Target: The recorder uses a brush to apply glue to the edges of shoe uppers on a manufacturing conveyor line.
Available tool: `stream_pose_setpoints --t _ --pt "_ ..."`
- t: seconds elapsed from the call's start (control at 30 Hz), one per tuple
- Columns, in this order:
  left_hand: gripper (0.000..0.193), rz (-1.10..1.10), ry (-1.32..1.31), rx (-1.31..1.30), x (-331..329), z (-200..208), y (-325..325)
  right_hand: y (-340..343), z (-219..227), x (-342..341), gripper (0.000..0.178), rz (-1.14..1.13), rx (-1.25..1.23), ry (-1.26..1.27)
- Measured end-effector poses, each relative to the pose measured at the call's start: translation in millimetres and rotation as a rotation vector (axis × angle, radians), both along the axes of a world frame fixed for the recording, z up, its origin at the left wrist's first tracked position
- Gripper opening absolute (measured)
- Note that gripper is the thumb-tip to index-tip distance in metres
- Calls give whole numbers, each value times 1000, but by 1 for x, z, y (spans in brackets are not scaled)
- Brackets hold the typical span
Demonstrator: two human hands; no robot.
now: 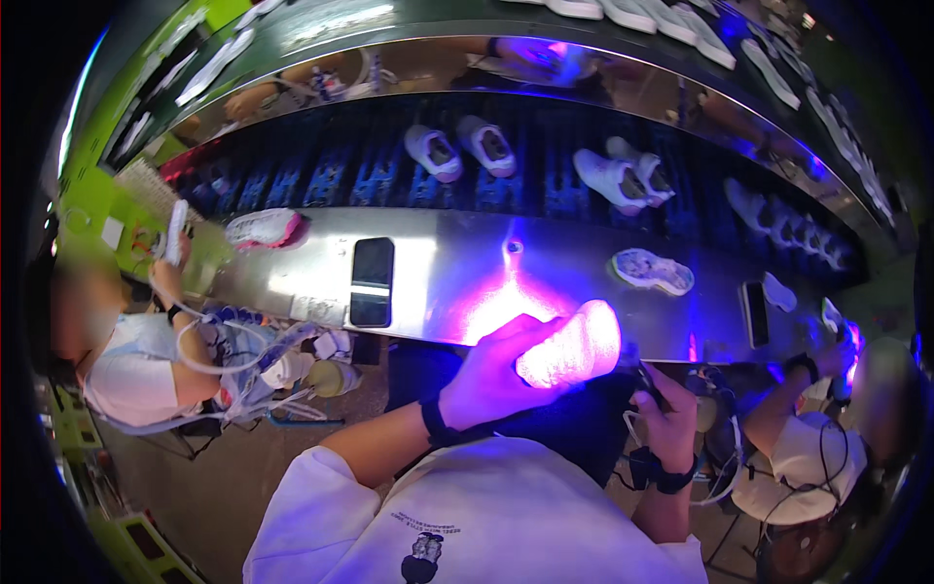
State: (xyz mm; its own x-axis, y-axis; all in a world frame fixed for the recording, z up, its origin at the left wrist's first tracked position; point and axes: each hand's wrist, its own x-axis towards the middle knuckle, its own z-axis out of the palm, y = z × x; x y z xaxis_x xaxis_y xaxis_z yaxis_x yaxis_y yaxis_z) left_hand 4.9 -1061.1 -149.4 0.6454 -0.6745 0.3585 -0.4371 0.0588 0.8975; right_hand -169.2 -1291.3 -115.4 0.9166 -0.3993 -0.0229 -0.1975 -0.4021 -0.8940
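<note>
The person is holding a white shoe [574, 346] up in the left hand [491, 375]. The fingers are curled around the back part of the shoe, and the toe is sticking out to the right of the hand. A bright purple-pink light is shining on the shoe and making it glow. The shoe is up in the air, just in front of the shiny metal table [457, 277], not resting on it.

The right hand [671, 404] is lower and to the right of the shoe. It is closed around a small dark tool [647, 382] with a cord, and I think this is the lamp that is making the purple light. It is too small and dark to be sure.

So I think the step in hand is looking over the shoe under the light, maybe for marks or glue. The next move probably calls for turning the shoe slowly with the left hand so the light reaches every side, while gripping it firmly.

Past the left hand, a black phone [372, 282] is lying flat on the table. Farther away, more white shoes [457, 148] are sitting on a dark belt [545, 185]. Another shoe [652, 271] is lying on the table up and to the right. Other people are working on both sides.
</note>
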Motion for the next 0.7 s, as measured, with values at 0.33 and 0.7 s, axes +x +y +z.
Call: stream_pose_setpoints --t 0.33,0.7 --pt "48 117 -880 -74 24 14 -8 -1 56 -15 45 -6 -12 34" --pt "40 6 -1000 -40 13 14 -19 -16 65 -20 49 117 -242 -42"
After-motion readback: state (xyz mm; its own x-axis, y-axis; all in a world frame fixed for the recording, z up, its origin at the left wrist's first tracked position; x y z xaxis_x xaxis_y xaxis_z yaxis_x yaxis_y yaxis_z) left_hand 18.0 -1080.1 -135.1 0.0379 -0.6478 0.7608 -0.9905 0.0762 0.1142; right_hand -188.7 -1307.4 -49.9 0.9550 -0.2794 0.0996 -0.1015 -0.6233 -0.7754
